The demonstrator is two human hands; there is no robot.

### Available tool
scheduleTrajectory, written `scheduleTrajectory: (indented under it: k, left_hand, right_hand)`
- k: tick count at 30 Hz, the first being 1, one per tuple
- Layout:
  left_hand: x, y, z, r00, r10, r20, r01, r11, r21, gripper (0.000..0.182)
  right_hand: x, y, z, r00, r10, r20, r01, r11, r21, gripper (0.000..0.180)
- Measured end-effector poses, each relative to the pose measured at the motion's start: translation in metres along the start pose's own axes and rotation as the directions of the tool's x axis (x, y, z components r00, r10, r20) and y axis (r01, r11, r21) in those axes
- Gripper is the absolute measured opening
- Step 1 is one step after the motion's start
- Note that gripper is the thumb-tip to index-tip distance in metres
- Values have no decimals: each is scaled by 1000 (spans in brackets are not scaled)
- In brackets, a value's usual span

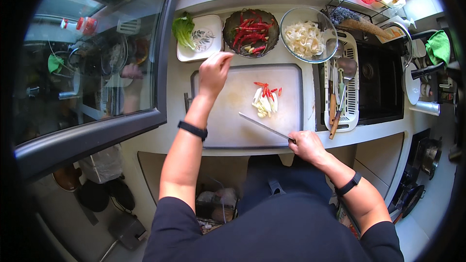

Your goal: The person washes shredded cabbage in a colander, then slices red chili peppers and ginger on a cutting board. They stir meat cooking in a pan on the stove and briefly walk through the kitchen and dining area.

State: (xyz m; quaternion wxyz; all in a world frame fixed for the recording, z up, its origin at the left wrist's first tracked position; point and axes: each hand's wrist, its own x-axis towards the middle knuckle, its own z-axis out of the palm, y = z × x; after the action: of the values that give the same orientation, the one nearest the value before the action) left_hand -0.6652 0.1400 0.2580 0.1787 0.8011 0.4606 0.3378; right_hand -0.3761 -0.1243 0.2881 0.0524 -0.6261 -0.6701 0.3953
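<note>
My right hand (pixel 306 146) grips a kitchen knife (pixel 264 125) by its handle, the blade slanting up and left over the cutting board (pixel 225 123). Beside the blade, on the board, lies a small pile of cut red chili pieces (pixel 266 89), pale white slices (pixel 268 102) and garlic pieces (pixel 261 110). My left hand (pixel 215 72) is raised above the board's top left, fingers drawn together, close to a dark glass bowl (pixel 227 40) of red chilies (pixel 251 31) with a few garlic cloves. Whether anything sits between those fingertips is hidden.
Left of the bowl, stacked square plates (pixel 207 25) carry a green lettuce leaf (pixel 185 32). To its right stands a glass bowl (pixel 287 52) of pale strips (pixel 304 38). A white rack (pixel 351 111) with utensils spans the black sink (pixel 382 91). An open window pane (pixel 164 58) juts in from the left.
</note>
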Motion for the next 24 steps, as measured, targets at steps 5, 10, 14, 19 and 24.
scheduleTrajectory:
  k: [5,10,14,19,24]
  left_hand:
    - [86,-19,44,815,-21,579,-153,956,250,14]
    - [108,-31,91,761,-184,622,-195,849,490,13]
    - [105,-27,100,791,-180,585,-205,823,530,12]
    - [103,-2,75,883,-143,446,-63,908,414,12]
    - [15,37,-11,984,-121,133,127,991,-37,13]
  right_hand:
    - [3,25,11,993,6,-120,-1,999,40,12]
    - [-7,28,11,983,22,-182,-16,999,30,11]
    - [-18,28,16,981,60,-184,-47,996,74,12]
    - [-29,31,20,983,72,-168,-61,995,74,14]
    - [-40,31,3,984,110,-139,-90,986,142,15]
